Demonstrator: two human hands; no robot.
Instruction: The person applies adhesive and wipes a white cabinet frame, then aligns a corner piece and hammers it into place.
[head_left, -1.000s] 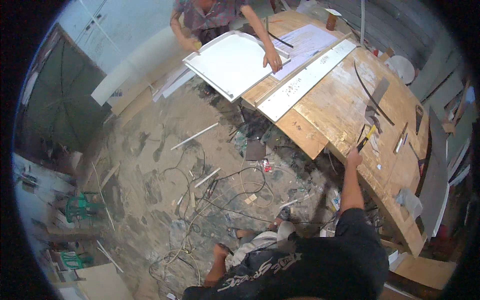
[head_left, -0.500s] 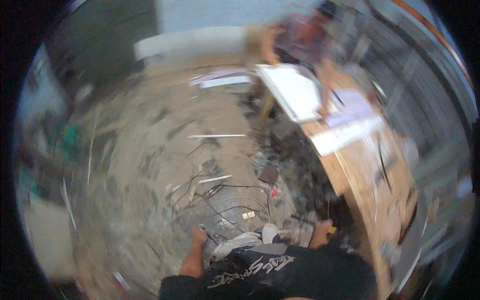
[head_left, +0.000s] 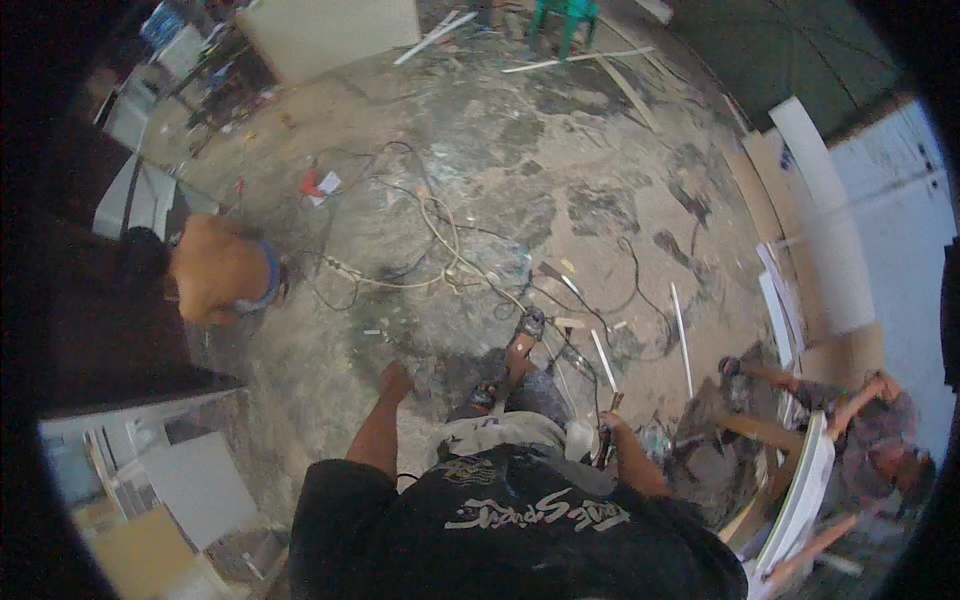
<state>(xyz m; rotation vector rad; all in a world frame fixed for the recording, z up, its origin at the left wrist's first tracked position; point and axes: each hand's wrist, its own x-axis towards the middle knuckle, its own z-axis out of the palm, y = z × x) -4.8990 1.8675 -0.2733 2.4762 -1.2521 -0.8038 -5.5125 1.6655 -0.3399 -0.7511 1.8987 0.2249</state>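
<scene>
My left hand [head_left: 396, 381] hangs over the dusty floor beside my left leg. Its fingers are too blurred to read, and nothing plainly shows in it. On the right, my right hand [head_left: 614, 428] hangs by my thigh, closed around a slim dark tool [head_left: 603, 446] whose kind I cannot make out. Beyond my feet, wearing dark sandals [head_left: 532, 320], several dark and pale cables [head_left: 440, 280] lie tangled on the floor. A red power tool [head_left: 311, 183] rests at the far end of a cable.
A crouching person [head_left: 222, 268] is at the left, another person [head_left: 880, 425] at the right behind a white board [head_left: 803, 495]. White strips [head_left: 682, 340] lie on the floor. Panels [head_left: 825, 215] lean along the right wall; boards [head_left: 200, 490] stand at lower left. A green stool [head_left: 565, 22] is far off.
My view has swung left: the other person and the worktable have shifted from upper right to the lower right edge. The crouching person and red tool have come into sight.
</scene>
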